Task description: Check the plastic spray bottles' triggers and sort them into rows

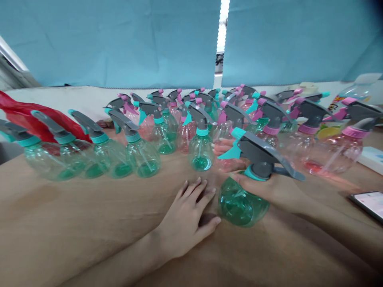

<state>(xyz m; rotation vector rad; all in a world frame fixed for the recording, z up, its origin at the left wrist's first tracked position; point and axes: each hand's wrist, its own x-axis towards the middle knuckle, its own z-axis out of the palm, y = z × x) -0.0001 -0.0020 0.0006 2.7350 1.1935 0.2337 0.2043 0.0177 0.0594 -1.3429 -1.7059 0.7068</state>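
Observation:
My left hand (pixel 185 221) lies flat on the brown table (pixel 89 227), palm down with its fingers spread, holding nothing. To its right, my right hand (pixel 269 187) is wrapped round the neck of a green spray bottle (pixel 242 205) with a grey and teal trigger head. That bottle is tilted, and its far side hides part of the fingers. Just beyond my hands a green spray bottle (pixel 202 149) stands upright. Several green bottles with teal collars, one of them the nearest on that side (pixel 143 157), form a row at the left.
Many pink and green spray bottles crowd the back, including a pink one (pixel 338 151) at the right. A phone (pixel 369 203) lies at the right edge near a white box (pixel 372 157). Red plastic (pixel 38 115) is at the left, a large clear bottle (pixel 356 93) back right.

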